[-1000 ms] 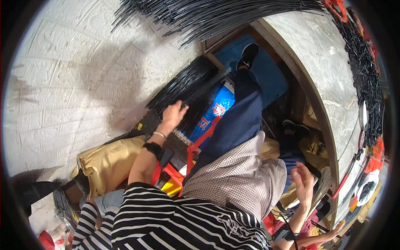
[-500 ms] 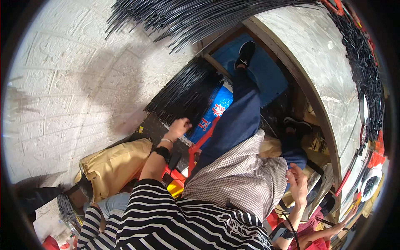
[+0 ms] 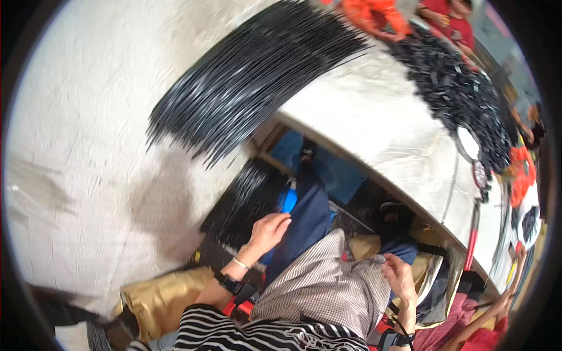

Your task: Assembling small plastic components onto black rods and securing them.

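Observation:
My left hand [image 3: 268, 233] is held beside my dark-blue trouser leg [image 3: 310, 205], its fingers curled and the thumb pressed toward them. Whatever it may hold is too small or hidden to make out. Just past its fingertips shows a blue piece of packaging [image 3: 288, 200]. At the edge of the checked apron [image 3: 316, 269] over my lap, my right hand [image 3: 400, 276] pinches the cloth between thumb and fingers. A bundle of thin black strips [image 3: 237, 202] lies low, beyond my left hand.
Long black strips [image 3: 252, 76] rest on the pale worktable [image 3: 363, 111], their ends overhanging its edge. Short black pieces [image 3: 456, 82] are heaped farther right, near orange bags [image 3: 374, 14]. A brown paper sack [image 3: 167, 298] stands by the white wall [image 3: 82, 146]. Other people [image 3: 451, 23] are at the right.
The view has tilted up, bringing more of the tabletop and strips into sight. My left hand has come toward my leg; my right hand has closed on the apron's edge.

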`<move>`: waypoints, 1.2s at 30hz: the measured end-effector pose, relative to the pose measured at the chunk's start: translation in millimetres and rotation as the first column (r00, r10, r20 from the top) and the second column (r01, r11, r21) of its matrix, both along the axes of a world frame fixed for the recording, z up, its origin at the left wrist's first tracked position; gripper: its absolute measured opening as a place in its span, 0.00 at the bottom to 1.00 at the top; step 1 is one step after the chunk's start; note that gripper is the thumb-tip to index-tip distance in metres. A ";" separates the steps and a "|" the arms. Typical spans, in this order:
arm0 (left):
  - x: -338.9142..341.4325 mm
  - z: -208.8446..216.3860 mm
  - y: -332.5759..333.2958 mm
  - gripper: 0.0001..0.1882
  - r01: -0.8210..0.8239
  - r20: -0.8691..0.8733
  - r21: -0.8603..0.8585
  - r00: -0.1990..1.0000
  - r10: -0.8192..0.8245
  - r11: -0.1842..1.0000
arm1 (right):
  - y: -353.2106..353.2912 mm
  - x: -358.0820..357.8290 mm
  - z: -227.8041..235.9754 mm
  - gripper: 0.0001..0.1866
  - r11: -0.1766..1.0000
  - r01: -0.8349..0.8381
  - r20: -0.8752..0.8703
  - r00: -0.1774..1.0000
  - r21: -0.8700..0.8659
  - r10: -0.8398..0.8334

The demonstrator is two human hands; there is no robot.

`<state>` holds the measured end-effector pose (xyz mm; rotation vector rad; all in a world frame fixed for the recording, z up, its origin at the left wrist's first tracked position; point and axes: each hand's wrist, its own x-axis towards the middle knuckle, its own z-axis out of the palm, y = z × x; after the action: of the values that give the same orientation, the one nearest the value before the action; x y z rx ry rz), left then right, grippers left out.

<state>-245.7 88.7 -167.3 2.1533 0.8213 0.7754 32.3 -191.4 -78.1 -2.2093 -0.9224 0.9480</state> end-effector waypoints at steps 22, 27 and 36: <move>256.1 158.6 6.9 0.18 0.304 0.080 0.495 0.917 -0.391 0.814 | -77.5 230.1 116.4 0.17 0.647 0.435 0.119 0.766 0.626 -0.631; 258.3 163.2 -2.8 0.30 0.286 -0.143 0.602 0.957 -0.252 0.746 | -64.8 335.0 110.3 0.37 0.628 0.461 0.405 0.495 0.628 -0.769; 263.7 160.1 -0.3 0.34 0.347 -0.222 0.601 0.938 -0.267 0.719 | -35.6 487.3 92.1 0.54 0.441 0.457 0.304 0.343 0.772 -0.889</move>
<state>18.0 88.4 -7.3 2.8682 0.2265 0.8279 519.6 -227.0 14.0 -2.0193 -0.2614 -0.6231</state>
